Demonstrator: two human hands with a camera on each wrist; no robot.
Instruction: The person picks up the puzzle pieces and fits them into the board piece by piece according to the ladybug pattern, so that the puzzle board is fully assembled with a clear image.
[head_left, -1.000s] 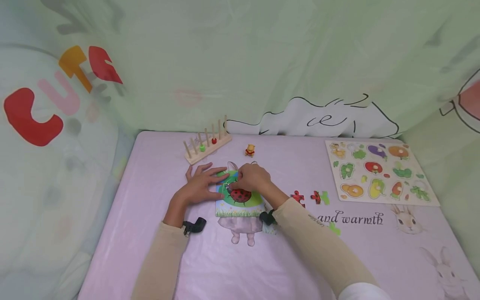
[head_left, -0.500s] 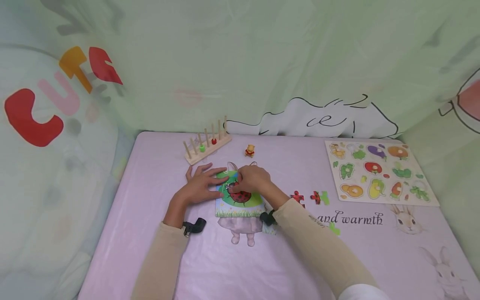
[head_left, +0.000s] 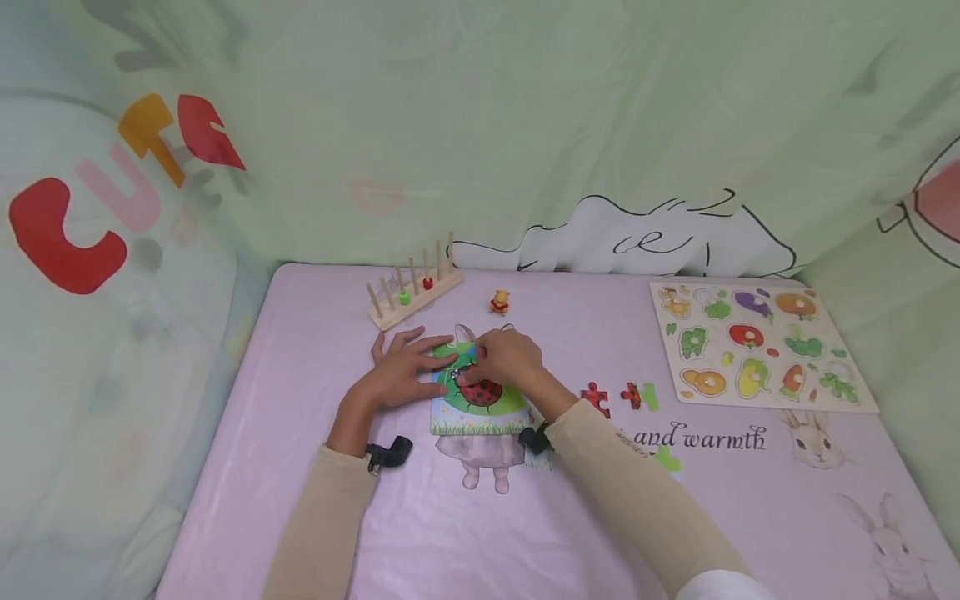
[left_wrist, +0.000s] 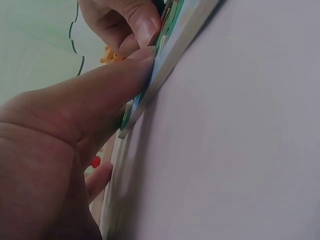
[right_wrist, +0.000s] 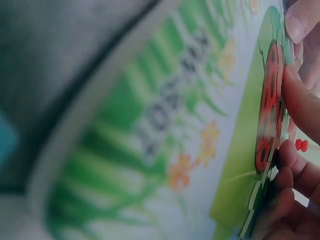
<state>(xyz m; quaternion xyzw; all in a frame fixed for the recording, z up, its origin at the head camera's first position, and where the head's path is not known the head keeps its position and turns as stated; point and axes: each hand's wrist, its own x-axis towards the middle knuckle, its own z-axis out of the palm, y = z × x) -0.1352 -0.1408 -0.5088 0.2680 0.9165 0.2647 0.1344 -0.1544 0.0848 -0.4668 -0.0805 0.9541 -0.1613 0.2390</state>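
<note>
A ladybug jigsaw board [head_left: 480, 425] lies on the pink table, in the middle of the head view. My left hand [head_left: 401, 371] rests at its left side with spread fingers, and the thumb [left_wrist: 135, 67] touches the board's edge. Over the upper part of the picture is my right hand [head_left: 510, 354]. Its thumb [right_wrist: 302, 102] and curled fingers pinch a jigsaw piece at the ladybug, mostly hidden by the hand. In the right wrist view a few pieces stand slightly proud of the board. Loose jigsaw pieces lie right of it: a red one [head_left: 596, 398], a red-and-green pair [head_left: 639, 395] and a green one [head_left: 667, 460].
Behind my left hand stands a wooden peg rack [head_left: 420, 302] with a green and a red bead. A small bear figure [head_left: 499, 302] is beyond the board. A vegetable knob puzzle [head_left: 757, 400] lies at the right. Fabric walls [head_left: 480, 125] surround the table.
Both hands keep nearly the same places on the board. My right forearm has shifted slightly, and more of the green piece shows beside the sleeve.
</note>
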